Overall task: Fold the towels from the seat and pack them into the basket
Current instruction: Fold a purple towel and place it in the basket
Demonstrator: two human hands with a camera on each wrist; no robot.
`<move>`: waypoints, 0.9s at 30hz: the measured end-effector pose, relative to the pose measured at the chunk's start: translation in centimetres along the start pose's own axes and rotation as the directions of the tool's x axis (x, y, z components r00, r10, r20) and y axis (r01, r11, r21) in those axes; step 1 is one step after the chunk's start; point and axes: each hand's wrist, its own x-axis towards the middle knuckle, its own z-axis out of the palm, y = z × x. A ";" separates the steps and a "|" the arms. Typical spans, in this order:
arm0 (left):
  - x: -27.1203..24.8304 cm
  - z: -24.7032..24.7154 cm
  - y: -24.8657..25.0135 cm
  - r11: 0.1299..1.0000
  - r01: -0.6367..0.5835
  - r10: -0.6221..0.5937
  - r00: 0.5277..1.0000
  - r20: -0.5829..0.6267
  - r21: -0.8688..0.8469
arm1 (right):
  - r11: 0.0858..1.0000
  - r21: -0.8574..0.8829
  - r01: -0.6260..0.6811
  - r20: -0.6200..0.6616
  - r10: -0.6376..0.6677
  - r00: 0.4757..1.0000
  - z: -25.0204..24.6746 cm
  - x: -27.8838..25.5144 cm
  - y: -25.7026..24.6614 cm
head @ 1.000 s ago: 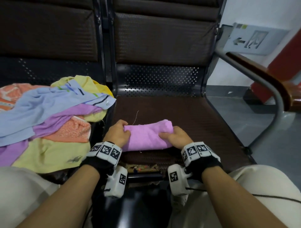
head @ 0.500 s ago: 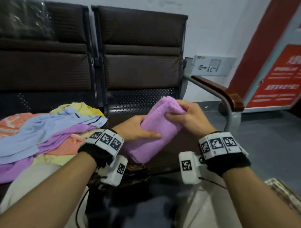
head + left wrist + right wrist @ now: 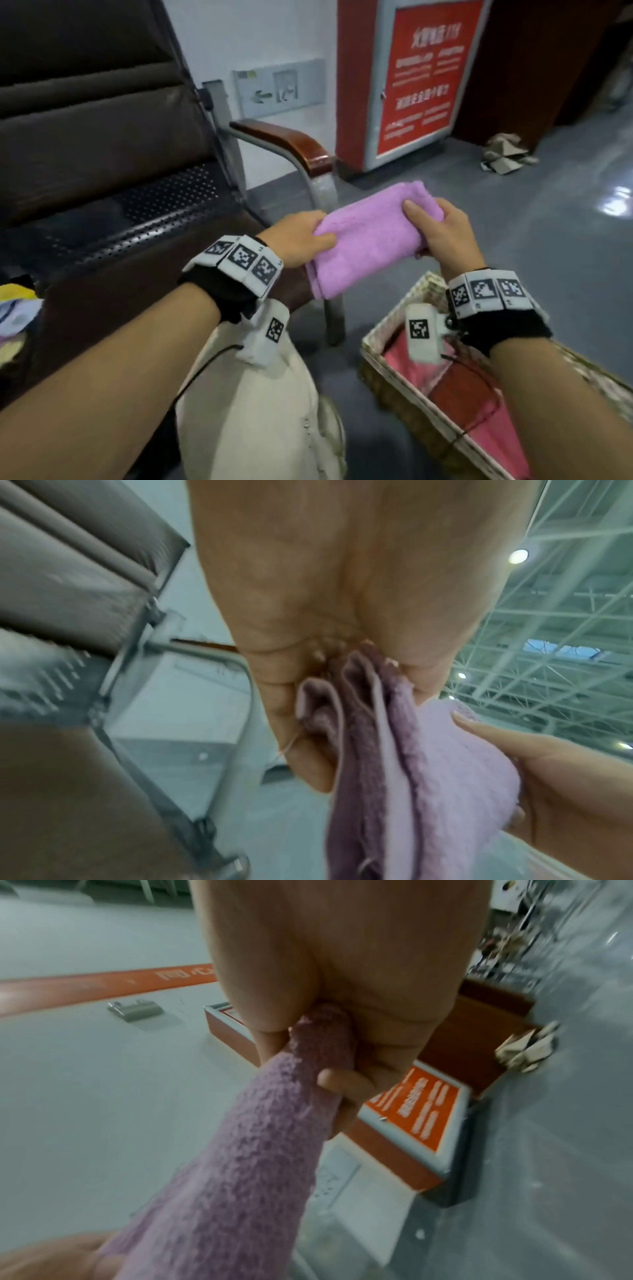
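Note:
A folded pink-lilac towel (image 3: 368, 236) hangs in the air between my two hands, beyond the seat's front right corner. My left hand (image 3: 296, 236) grips its left end, thumb on top; the left wrist view shows the folded layers (image 3: 373, 723) pinched in that hand. My right hand (image 3: 436, 228) grips the right end, fingers curled under (image 3: 322, 1053). The woven basket (image 3: 387, 373) stands on the floor below my right wrist, with pink and red towels (image 3: 455, 394) inside. A bit of the unfolded towel pile (image 3: 15, 308) shows at the left edge.
The dark brown seat (image 3: 137, 267) and its backrest fill the left. A metal armrest with a wooden top (image 3: 291, 142) stands just behind the towel. A red sign cabinet (image 3: 418, 78) is against the wall. Crumpled cardboard (image 3: 507, 150) lies on the grey floor.
Both hands lifted the folded towel off the seat and carried it to the right, past the armrest, to above the basket. My view swung right with it.

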 end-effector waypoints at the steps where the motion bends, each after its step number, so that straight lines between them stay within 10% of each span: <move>1: 1.3 2.2 0.7 1.000 -0.008 0.008 0.998 0.055 -0.005 | 0.998 -0.040 -0.050 -0.017 0.049 0.999 -2.0 0.3 1.9; 15: 6.2 30.8 3.7 0.998 0.029 0.017 0.787 0.617 -0.064 | 0.731 -0.502 -0.461 -0.067 0.499 0.864 -16.5 -2.8 21.2; 19: 5.9 32.1 2.9 0.993 -0.034 -0.056 0.708 0.704 0.114 | 0.573 -0.524 -0.629 -0.102 0.692 0.715 -15.8 -3.8 24.8; 22: 5.8 30.2 2.2 0.996 0.054 -0.083 0.764 0.640 0.065 | 0.413 -0.702 -0.580 -0.110 0.742 0.661 -14.8 -4.0 26.0; 27: 5.7 23.5 0.7 0.973 0.194 -0.129 0.906 0.402 -0.126 | 0.312 -0.906 -0.284 -0.052 0.585 0.809 -11.2 -1.9 22.0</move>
